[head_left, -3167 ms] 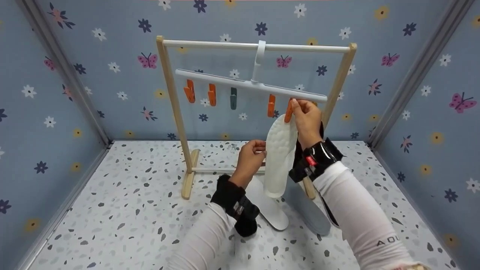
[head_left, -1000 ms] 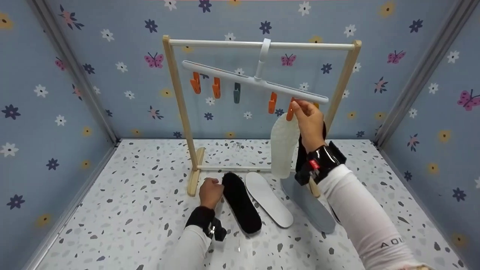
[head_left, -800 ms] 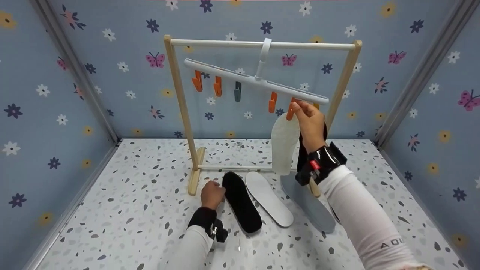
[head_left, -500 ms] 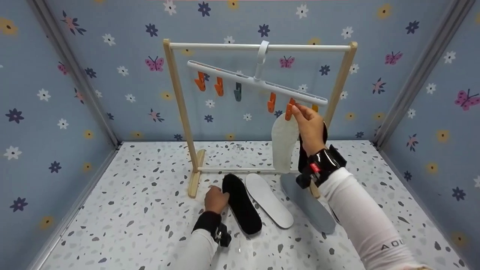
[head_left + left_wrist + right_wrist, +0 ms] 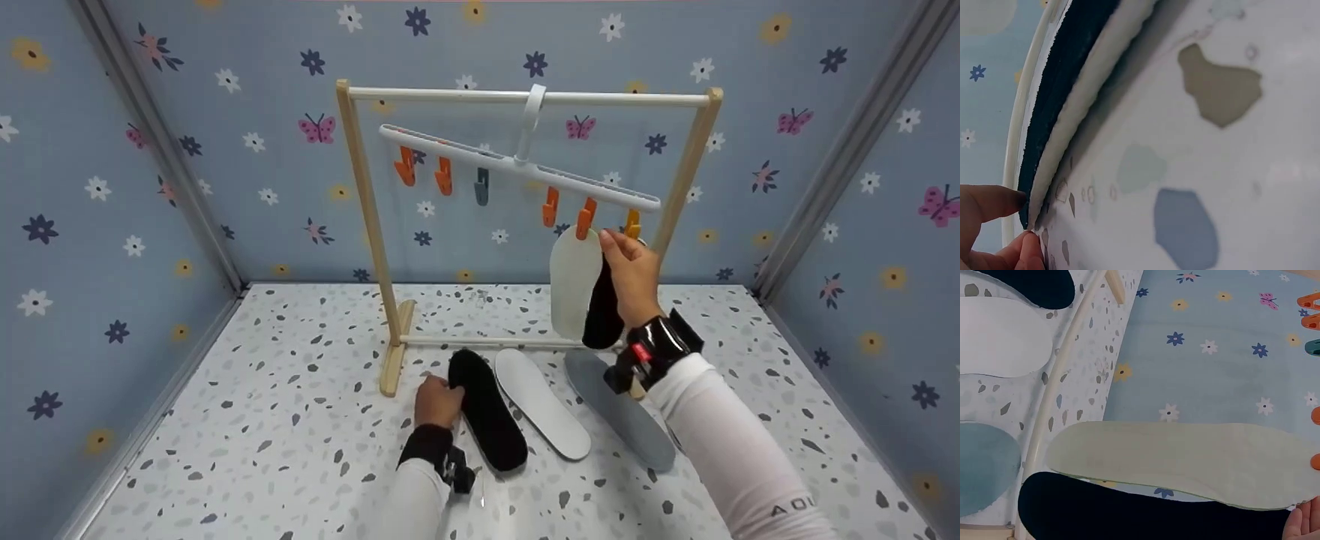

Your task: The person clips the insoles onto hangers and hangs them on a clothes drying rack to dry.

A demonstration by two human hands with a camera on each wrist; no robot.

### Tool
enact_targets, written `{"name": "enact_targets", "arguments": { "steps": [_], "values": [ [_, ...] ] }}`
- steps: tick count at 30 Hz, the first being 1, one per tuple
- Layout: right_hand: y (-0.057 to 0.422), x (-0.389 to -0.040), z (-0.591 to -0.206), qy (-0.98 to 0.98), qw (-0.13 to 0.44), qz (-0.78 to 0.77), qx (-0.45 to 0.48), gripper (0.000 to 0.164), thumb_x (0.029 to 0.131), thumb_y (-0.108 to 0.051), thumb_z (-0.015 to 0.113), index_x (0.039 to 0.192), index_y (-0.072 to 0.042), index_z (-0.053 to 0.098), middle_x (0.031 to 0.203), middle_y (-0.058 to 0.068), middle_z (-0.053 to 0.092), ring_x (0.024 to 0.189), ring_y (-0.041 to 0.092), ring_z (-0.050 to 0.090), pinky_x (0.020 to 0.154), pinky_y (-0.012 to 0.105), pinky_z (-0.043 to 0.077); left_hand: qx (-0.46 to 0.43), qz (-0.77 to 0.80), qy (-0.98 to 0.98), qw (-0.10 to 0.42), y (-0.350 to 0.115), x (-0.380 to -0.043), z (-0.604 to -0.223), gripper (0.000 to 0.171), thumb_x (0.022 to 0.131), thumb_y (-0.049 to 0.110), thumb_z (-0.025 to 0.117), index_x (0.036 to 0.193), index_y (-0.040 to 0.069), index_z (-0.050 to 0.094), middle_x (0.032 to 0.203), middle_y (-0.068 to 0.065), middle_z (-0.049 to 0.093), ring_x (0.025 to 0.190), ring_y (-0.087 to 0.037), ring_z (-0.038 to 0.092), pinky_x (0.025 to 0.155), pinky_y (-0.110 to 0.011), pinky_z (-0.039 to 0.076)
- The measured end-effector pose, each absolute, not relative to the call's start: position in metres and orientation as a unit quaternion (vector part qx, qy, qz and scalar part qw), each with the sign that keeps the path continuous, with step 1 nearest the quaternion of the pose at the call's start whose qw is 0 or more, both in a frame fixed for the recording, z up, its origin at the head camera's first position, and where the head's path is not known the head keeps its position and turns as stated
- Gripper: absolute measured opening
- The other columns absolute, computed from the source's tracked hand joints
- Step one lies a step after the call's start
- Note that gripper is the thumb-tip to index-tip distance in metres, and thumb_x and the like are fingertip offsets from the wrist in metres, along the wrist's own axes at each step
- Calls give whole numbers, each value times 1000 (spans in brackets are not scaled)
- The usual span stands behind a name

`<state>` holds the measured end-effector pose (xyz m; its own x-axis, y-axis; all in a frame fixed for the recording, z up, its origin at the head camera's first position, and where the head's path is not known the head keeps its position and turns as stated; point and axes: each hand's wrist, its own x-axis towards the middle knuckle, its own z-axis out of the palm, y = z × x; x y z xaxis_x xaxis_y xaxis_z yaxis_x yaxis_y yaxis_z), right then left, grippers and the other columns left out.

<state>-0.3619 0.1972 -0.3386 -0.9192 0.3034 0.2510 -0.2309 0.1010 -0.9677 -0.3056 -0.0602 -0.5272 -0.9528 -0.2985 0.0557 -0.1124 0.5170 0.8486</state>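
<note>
A white insole (image 5: 574, 289) hangs from an orange clothespin (image 5: 586, 219) on the tilted white hanger (image 5: 480, 157). My right hand (image 5: 636, 274) pinches that insole's upper right edge, just below the clothespin; thumb and fingertips show at its rim in the right wrist view. Behind that hand a black insole (image 5: 604, 311) hangs below a yellow clothespin (image 5: 633, 223), partly hidden. On the table lies another black insole (image 5: 487, 412), fuzzy on top with a pale underside (image 5: 1075, 109). My left hand (image 5: 437, 403) pinches its far end, thumb above and fingers beneath.
A flat white insole (image 5: 544, 405) and a grey insole (image 5: 622, 412) lie on the speckled table (image 5: 285, 420). The hanger hooks over the top bar of a wooden-legged rack (image 5: 367, 217). More clothespins, orange and one green (image 5: 481, 186), hang from it. Flowered walls (image 5: 465, 45) enclose the table.
My right hand has let go of the orange clothespin and slid down to the white insole's edge. My left hand has left the hanging white insole and come down to the black one.
</note>
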Motion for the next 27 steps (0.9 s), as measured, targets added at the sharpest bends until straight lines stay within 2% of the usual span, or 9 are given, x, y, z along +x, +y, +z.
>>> {"name": "enact_targets", "arguments": {
  "steps": [4,9,11,13,16,22,27],
  "values": [
    [204,-360,-344,-726,201,656,-37,46,93,-32,60,124,1,59,125,15,59,113,21,54,99,31,41,132,-493,-855,89,-56,-306,-522,14,81,10,63,79,-3,58,78,-14,60,72,-28,56,66,-37,44],
    [204,-357,-351,-726,242,642,-41,40,93,-31,61,119,-1,63,117,13,63,104,17,57,92,27,44,144,-498,-853,68,-58,-306,-518,10,79,10,62,76,0,59,75,-9,59,71,-24,55,66,-34,43],
    [201,-355,-352,-726,261,635,-39,39,93,-31,61,117,-1,64,113,12,64,98,14,57,87,24,45,145,-495,-854,59,-61,-306,-517,15,78,9,61,65,5,53,63,-4,51,59,-20,48,56,-31,38],
    [196,-353,-353,-719,276,637,-33,37,93,-29,61,116,0,64,109,13,64,94,14,56,83,23,45,141,-494,-856,55,-65,-307,-517,28,76,7,59,54,11,42,52,2,37,50,-17,36,49,-28,28],
    [189,-352,-351,-714,285,640,-25,36,92,-29,61,115,0,63,106,11,63,92,13,55,81,22,45,127,-499,-856,52,-69,-308,-515,40,74,4,57,49,16,28,46,7,20,45,-15,23,47,-27,18],
    [177,-344,-337,-728,266,631,17,38,93,-25,60,121,0,61,117,14,62,98,14,56,87,24,45,127,-497,-857,47,-68,-308,-512,38,72,3,56,52,16,27,51,5,22,51,-18,27,50,-28,21],
    [166,-340,-319,-748,261,608,52,37,93,-20,60,124,2,59,120,15,62,101,18,57,89,26,46,114,-502,-856,43,-65,-307,-513,42,70,0,54,50,17,22,50,6,17,48,-15,19,48,-27,17]
  ]
}}
